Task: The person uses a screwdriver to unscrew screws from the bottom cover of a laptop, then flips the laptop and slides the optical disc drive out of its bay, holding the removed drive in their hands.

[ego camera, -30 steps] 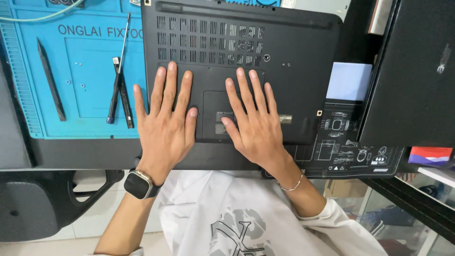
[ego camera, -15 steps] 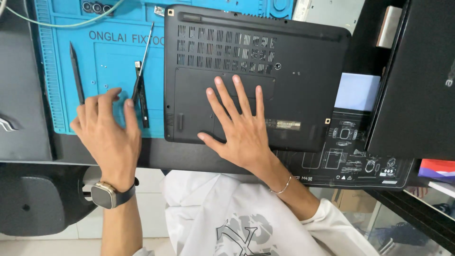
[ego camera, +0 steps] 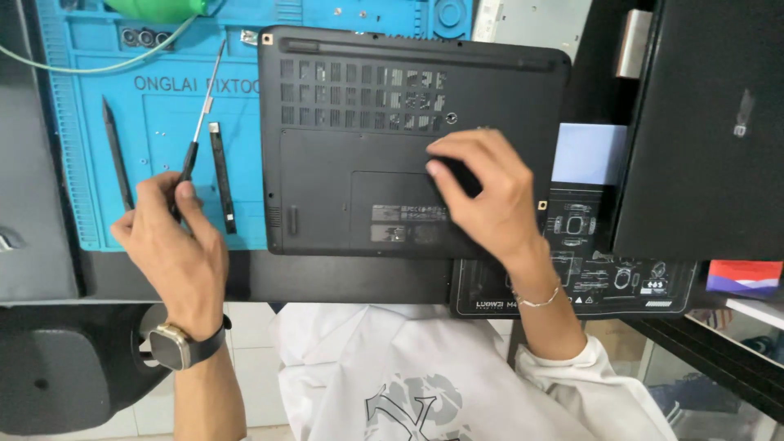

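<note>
A black laptop (ego camera: pixel 359 122) lies upside down, its vented bottom cover facing up, half on a blue repair mat (ego camera: pixel 90 122). My right hand (ego camera: pixel 482 196) rests on the cover's lower right part, fingers bent and pressing down. My left hand (ego camera: pixel 171 245), with a watch on the wrist, has its fingers closed around the dark handle of a thin screwdriver (ego camera: pixel 200 122) that lies slanted on the mat. A black pry bar with a metal tip (ego camera: pixel 220 175) lies just right of that hand.
A black pointed spudger (ego camera: pixel 117 155) lies on the mat's left side. Another black laptop (ego camera: pixel 710 131) stands at the right, over a black printed mat (ego camera: pixel 604 269). A green cable (ego camera: pixel 98 61) crosses the top left. A dark chair (ego camera: pixel 57 367) sits below the desk edge.
My left hand left the laptop, moved left to the mat and closed on the screwdriver. My right hand slid right on the cover and curled its fingers.
</note>
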